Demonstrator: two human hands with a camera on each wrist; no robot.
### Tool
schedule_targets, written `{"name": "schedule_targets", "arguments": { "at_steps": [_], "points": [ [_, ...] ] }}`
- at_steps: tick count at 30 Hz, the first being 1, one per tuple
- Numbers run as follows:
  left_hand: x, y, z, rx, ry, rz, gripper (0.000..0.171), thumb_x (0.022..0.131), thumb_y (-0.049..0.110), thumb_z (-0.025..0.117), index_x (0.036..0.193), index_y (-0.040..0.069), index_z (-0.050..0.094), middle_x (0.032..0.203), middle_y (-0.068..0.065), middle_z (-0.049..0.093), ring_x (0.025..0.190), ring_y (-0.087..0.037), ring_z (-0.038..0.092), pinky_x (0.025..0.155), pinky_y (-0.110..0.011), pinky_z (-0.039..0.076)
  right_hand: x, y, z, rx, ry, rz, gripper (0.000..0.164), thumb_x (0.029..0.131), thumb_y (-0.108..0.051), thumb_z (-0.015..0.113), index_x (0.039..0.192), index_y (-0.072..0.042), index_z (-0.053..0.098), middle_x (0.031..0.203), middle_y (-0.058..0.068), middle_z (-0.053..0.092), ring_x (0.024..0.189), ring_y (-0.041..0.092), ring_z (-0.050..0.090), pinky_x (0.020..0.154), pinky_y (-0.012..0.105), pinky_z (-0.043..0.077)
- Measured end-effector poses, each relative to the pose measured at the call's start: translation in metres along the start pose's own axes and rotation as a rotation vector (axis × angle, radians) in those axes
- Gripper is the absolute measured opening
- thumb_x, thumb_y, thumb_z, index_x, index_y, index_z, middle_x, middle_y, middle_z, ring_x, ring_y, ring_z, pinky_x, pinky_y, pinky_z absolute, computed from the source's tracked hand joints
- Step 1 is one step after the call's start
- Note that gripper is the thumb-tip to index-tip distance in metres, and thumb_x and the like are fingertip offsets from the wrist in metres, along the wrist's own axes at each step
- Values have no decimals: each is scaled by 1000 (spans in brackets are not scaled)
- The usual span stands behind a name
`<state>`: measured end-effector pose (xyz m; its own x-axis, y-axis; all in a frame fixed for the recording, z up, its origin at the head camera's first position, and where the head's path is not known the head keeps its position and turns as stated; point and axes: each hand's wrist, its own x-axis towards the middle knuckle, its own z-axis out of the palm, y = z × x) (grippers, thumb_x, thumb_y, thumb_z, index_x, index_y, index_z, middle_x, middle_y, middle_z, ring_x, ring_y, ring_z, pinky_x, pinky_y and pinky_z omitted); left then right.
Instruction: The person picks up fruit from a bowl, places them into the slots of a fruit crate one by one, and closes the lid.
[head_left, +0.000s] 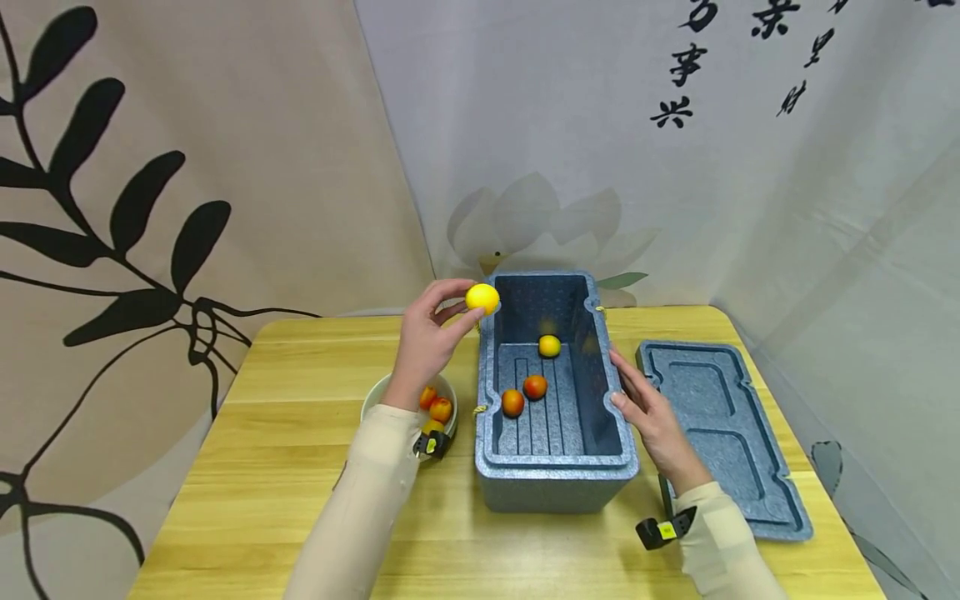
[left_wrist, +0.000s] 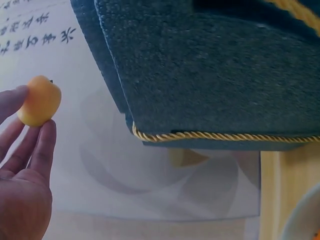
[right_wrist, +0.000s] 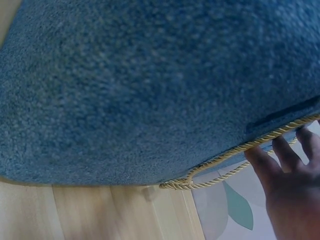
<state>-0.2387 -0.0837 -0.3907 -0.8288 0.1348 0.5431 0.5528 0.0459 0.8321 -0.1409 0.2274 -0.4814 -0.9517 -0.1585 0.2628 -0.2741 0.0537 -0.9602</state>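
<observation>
My left hand (head_left: 429, 346) pinches a small yellow fruit (head_left: 482, 298) between thumb and fingers, above the left rim of a grey-blue foam box (head_left: 558, 461). In the left wrist view that fruit has a short dark stem. Inside the box lie another yellow fruit (head_left: 550, 346) and two orange-red fruits (head_left: 536, 387), apart from the walls at the right. Against the box's right wall rests my right hand (head_left: 654, 421), its fingers extended along the outside and its thumb by the rim. The right wrist view shows the fingertips touching near a gold rope (right_wrist: 225, 156).
A pale bowl (head_left: 371, 400) with several red and yellow fruits stands left of the box, partly hidden by the left forearm. The box's lid (head_left: 750, 467) lies on the wooden table (head_left: 300, 467) at the right. A printed curtain (head_left: 525, 100) hangs behind.
</observation>
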Motion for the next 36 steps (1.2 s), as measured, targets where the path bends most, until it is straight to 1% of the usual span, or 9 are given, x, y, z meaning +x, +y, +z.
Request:
{"name": "schedule_targets", "arguments": {
  "at_steps": [7,9,14,16,20,23,27,32,36],
  "points": [
    [13,-1,11,30,-54,20,35,85,3,77,118,1,67,115,-7,62,107,-20,61,92,-35,53,0,1,0,14,0,0,54,102,0,47,153,-7,32,160,10,22,144,15,24,108,16,30],
    [16,-2,13,25,-59,19,34,85,3,77,118,1,66,116,-7,62,108,-20,61,93,-36,53,0,2,0,14,-1,-2,54,102,0,47,153,-7,32,160,10,22,144,15,24,108,16,30],
    [22,-5,20,-1,-68,-3,33,85,1,76,117,0,67,116,-10,61,108,-23,60,95,-44,51,0,3,0,13,-7,-6,54,102,1,46,153,-6,32,160,10,21,144,15,24,108,16,29],
    [25,-5,22,5,-82,-17,33,86,2,75,117,0,66,116,-10,61,108,-23,59,95,-43,51,0,3,0,12,-5,-2,54,102,1,46,153,-6,32,160,10,22,143,15,24,108,16,29],
    [30,-4,27,49,-131,-41,34,88,6,75,120,2,65,118,-7,60,109,-20,58,95,-32,51,-1,2,0,15,-2,2,54,102,0,46,154,-7,32,160,9,22,143,15,24,108,16,30],
    [35,-3,30,79,-160,-51,35,89,7,73,122,4,64,118,-4,59,110,-16,58,94,-28,51,0,2,0,14,-3,3,54,102,0,46,154,-7,32,160,9,22,144,15,24,108,16,30],
    [39,-5,33,90,-180,-46,33,89,6,72,121,5,65,117,-2,59,108,-14,57,95,-28,50,0,2,-1,3,-5,12,54,102,-1,46,154,-9,32,161,9,21,144,15,23,107,16,30],
    [41,-9,37,97,-191,-67,31,89,6,73,120,7,68,117,-2,59,107,-17,57,95,-30,50,0,2,-1,-1,-7,21,54,103,-2,47,154,-9,31,161,8,21,144,16,23,107,15,30],
    [42,-11,39,106,-207,-68,36,90,5,72,125,6,66,125,-3,58,116,-19,55,100,-29,47,0,2,0,8,1,9,54,102,-1,46,154,-8,32,160,9,22,144,15,24,107,16,31]
  ]
}}
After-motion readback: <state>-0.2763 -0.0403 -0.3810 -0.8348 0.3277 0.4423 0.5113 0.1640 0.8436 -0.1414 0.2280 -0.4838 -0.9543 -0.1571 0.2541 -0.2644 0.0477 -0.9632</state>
